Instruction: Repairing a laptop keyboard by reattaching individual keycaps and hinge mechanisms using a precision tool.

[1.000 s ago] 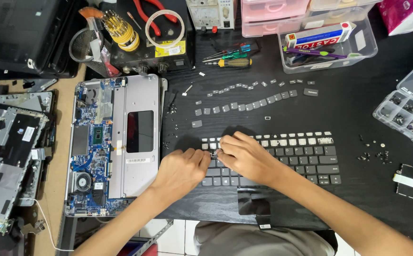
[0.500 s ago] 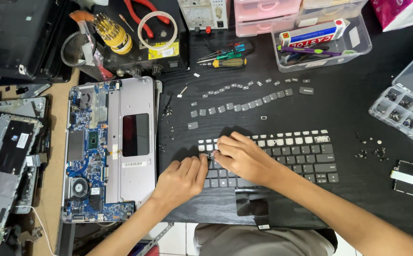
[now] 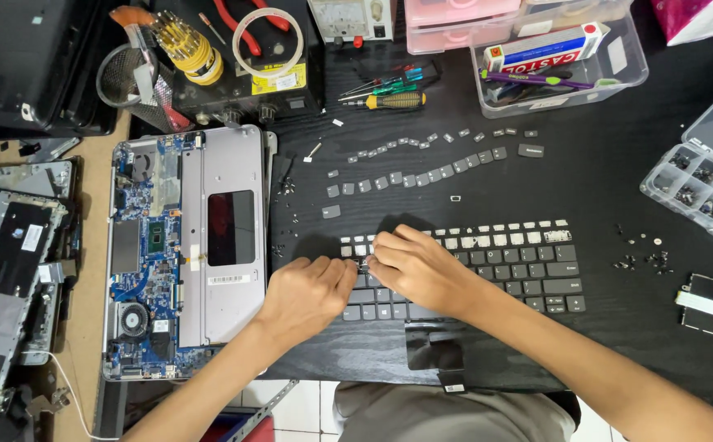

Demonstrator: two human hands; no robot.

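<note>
Both hands [image 3: 307, 290] [image 3: 418, 266] stayed put, pinched fingers [image 3: 365, 263] meeting on the keyboard's [image 3: 520, 266] left keys.

Both hands, the left hand [image 3: 303, 295] and the right hand [image 3: 418, 266], rest on the keyboard [image 3: 487, 274]; loose keycaps [image 3: 422, 164] lie beyond it, an opened laptop [image 3: 185, 254] to its left, a compartment box [image 3: 704, 176] far right.
</note>
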